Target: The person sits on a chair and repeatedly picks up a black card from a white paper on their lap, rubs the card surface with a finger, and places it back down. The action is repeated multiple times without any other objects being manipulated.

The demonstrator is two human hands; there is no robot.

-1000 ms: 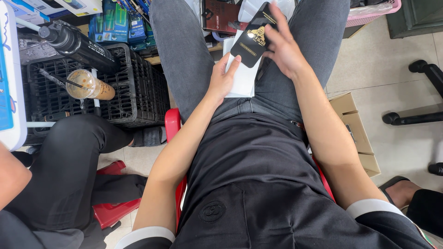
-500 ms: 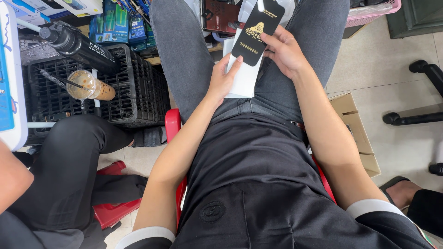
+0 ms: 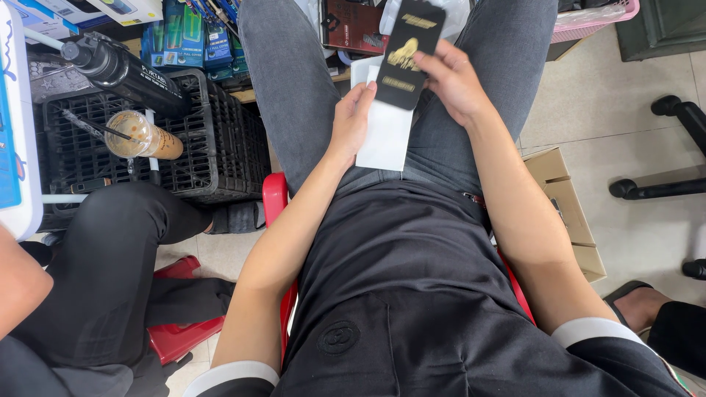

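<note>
- head view, looking straight down: a person in a black shirt and grey jeans is sitting on a red stool (image 3: 275, 197), with both forearms reaching forward over the lap.
- the right hand (image 3: 450, 79) is pinching a slim black packet (image 3: 409, 53) with gold print; its fingers are closing on the packet's right edge, and it is holding the packet tilted above the thighs.
- the left hand (image 3: 351, 121) is lying curled against the left edge of a white envelope-like sleeve (image 3: 384, 126), thumb and fingers gripping that edge.
- the white sleeve is resting on the lap between the thighs, and the black packet's lower end is overlapping the sleeve's top.
- to the left, a black plastic crate (image 3: 220, 140) is standing on the floor; an iced drink cup (image 3: 141, 136) with a straw and a black bottle-like can (image 3: 121, 71) are lying across it.
- another person in black trousers (image 3: 110, 250) is sitting just beside, at lower left.
- a cardboard box (image 3: 562, 202) is sitting on the tiled floor to the right, near black chair legs (image 3: 665, 147).
- a pink basket (image 3: 596, 22) is showing at the top right.
</note>
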